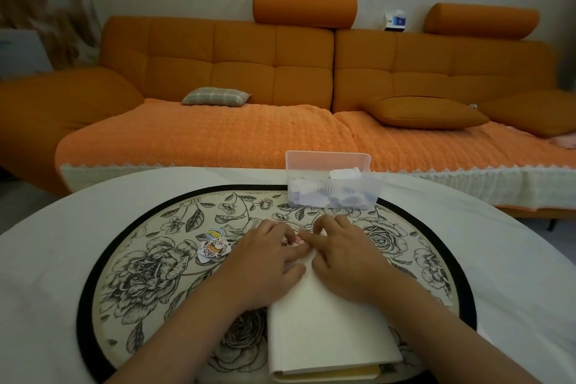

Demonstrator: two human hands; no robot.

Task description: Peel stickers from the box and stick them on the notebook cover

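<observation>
Loose stickers (213,245) seen lying on floral mat (149,262), just left of left hand (265,265). Left hand laid on notebook (324,321) far end, fingers curled onto small pink sticker (298,239). Sticker pinched between both hands' fingertips, equally near. Right hand (346,256) fingers closed on same sticker. Notebook long axis judged running away from person. Box (332,187) stood beyond, right of centre.
</observation>
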